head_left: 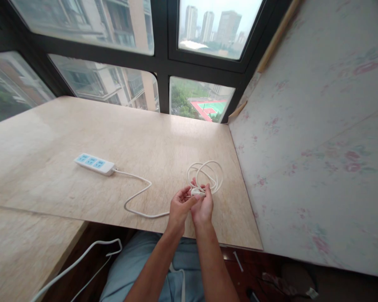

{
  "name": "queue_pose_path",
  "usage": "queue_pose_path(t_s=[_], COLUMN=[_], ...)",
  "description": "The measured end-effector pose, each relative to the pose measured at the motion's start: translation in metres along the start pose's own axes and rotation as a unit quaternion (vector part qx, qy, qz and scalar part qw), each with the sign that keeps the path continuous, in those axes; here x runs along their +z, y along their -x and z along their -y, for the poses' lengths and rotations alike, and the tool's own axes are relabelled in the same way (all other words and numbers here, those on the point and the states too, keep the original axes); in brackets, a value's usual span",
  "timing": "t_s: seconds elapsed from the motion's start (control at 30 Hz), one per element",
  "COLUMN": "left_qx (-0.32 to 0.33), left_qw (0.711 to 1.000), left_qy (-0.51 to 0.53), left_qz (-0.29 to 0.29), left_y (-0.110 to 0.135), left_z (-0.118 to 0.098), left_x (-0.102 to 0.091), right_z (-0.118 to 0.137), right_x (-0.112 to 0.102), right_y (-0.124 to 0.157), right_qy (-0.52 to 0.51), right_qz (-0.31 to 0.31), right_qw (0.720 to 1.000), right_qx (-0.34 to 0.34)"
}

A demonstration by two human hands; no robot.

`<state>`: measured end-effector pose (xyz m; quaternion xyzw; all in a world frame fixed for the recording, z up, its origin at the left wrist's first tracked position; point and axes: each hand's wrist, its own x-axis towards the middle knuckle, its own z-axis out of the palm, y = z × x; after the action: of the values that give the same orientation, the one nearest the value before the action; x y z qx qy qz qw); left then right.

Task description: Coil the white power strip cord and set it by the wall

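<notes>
Filling the upper left of the frame, a black-framed window [162,50] looks out on pale apartment blocks [108,79]. Beneath it spreads a wide, glossy beige ledge with faint stone-like streaks [164,140]. In the lower left, a thick bent white line, like a tube or cable [82,256], crosses over a dark gap.

Left of centre on the ledge lies a long white plastic power strip with three pale-blue socket faces [94,163]. From its right end a thin white cord [137,193] bends in an S along the ledge to the left hand [180,205].

At bottom centre I see the person's light-blue trousers [154,262], with both bare forearms reaching up over them. Just right of centre the hands meet around a small white plastic plug-like piece [196,191]. The left hand's fingers are curled, its thumb laid across toward the right hand and gripping the piece. The right hand [204,205] is turned palm up, its fingers partly bent around the piece from the other side; I cannot tell exactly which fingertips press it. Just beyond the hands, loose loops of white cord [221,174] lie on the ledge.

The right side is a whitish wall papered with faded pink flowers [318,126]; below it, lower right, is a dark reddish floor [239,277].
</notes>
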<state>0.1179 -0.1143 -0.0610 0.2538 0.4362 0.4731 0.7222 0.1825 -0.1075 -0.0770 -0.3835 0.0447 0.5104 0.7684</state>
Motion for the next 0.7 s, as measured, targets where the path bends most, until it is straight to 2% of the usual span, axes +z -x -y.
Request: queue_pose_path(t_s=[0.33,0.47,0.7], left_qx=[-0.033,-0.038,-0.042], left_qw=[0.998,0.999,0.997], left_qy=[-0.018,-0.005,0.065], left_qz=[0.04,0.029,0.003], left_y=[-0.006,-0.005,-0.002], left_z=[0.005,0.0,-0.008], left_x=[-0.013,-0.014,-0.015], right_z=[-0.001,0.002,0.01], right_x=[-0.002,-0.007,-0.022], right_y=[0.004,0.002,-0.006], right_qy=[0.032,0.036,-0.044], right_qz=[-0.004,0.01,0.003], right_qw=[0.999,0.999,0.997], right_qx=[0.003,0.007,0.063])
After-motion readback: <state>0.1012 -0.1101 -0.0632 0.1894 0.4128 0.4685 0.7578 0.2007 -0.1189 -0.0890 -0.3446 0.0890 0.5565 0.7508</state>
